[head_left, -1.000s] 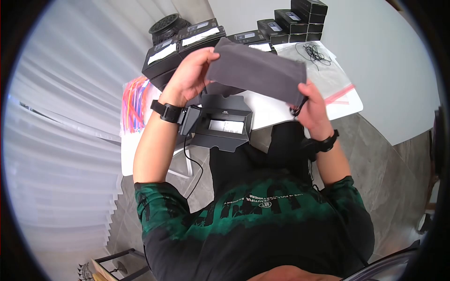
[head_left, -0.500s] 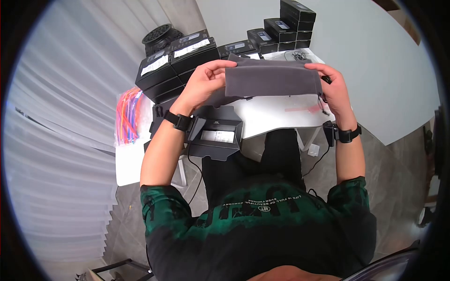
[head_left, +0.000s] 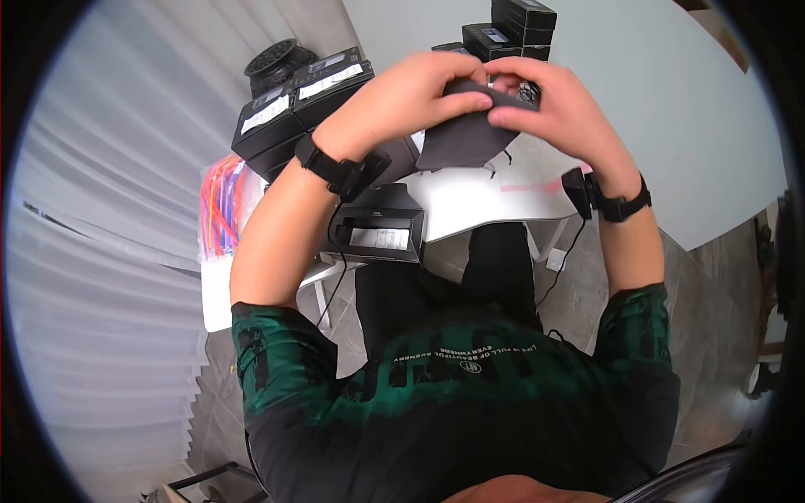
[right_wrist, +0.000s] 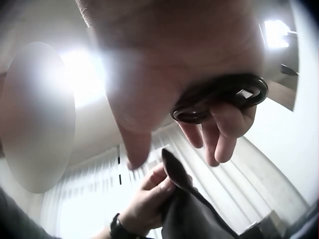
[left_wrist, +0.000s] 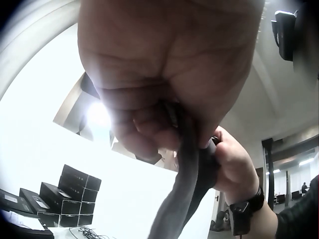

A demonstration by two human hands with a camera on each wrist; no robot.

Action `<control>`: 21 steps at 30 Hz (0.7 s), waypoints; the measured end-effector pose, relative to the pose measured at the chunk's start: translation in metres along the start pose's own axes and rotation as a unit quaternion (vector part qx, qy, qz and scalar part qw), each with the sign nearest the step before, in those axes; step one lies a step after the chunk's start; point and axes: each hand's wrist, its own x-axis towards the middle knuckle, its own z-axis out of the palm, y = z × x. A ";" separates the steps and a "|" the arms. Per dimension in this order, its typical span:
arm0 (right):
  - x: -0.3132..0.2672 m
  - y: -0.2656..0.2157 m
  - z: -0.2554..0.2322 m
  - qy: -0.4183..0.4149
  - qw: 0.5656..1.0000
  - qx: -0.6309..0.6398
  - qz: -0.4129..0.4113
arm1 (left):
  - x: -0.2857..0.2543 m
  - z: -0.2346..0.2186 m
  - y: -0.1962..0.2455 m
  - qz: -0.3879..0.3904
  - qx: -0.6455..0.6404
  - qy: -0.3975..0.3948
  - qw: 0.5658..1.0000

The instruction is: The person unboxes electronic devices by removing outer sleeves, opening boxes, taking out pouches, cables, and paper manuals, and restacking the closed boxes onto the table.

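Observation:
A dark grey fabric pouch (head_left: 465, 142) hangs over the table, its drawstring ends dangling at the right. My left hand (head_left: 411, 96) pinches its top edge between thumb and fingers. My right hand (head_left: 558, 105) is right beside it at that edge, the thumb overlapping the cloth in the head view. In the right wrist view, fingers of that hand curl over a glossy black looped object (right_wrist: 219, 97) against the palm; its kind is unclear. The pouch's edge (right_wrist: 174, 167) stands up between the left fingertips there.
An opened black box (head_left: 377, 230) with a white label inside sits at the table's front edge. Black boxes (head_left: 310, 92) are stacked back left, more boxes (head_left: 511, 38) back right. Colourful strips in a plastic bag (head_left: 222, 205) lie at the left. Cables run from both wrists.
The pouch went from stretched flat between both hands to folded over, then hanging from the left hand. Both hands have come together at its edge, the left moving right and up.

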 end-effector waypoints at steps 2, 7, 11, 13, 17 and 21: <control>0.013 -0.001 -0.005 -0.031 0.997 -0.051 -0.043 | 0.006 -0.003 -0.001 -0.008 -0.008 0.005 1.000; 0.015 0.005 -0.018 -0.062 0.995 -0.020 0.072 | 0.003 -0.006 -0.021 -0.090 -0.128 0.053 0.986; 0.009 0.030 -0.014 -0.111 0.984 0.093 0.105 | 0.003 -0.001 -0.040 -0.141 -0.210 -0.068 0.965; 0.006 0.042 -0.003 -0.120 0.978 0.120 0.123 | 0.012 0.004 -0.035 -0.165 -0.156 -0.109 0.968; -0.005 0.073 -0.008 -0.160 0.956 0.184 0.161 | 0.031 0.014 -0.041 -0.172 -0.116 -0.158 0.965; -0.048 0.148 -0.016 -0.206 0.885 0.345 0.235 | 0.032 0.010 -0.053 -0.199 -0.274 -0.082 0.937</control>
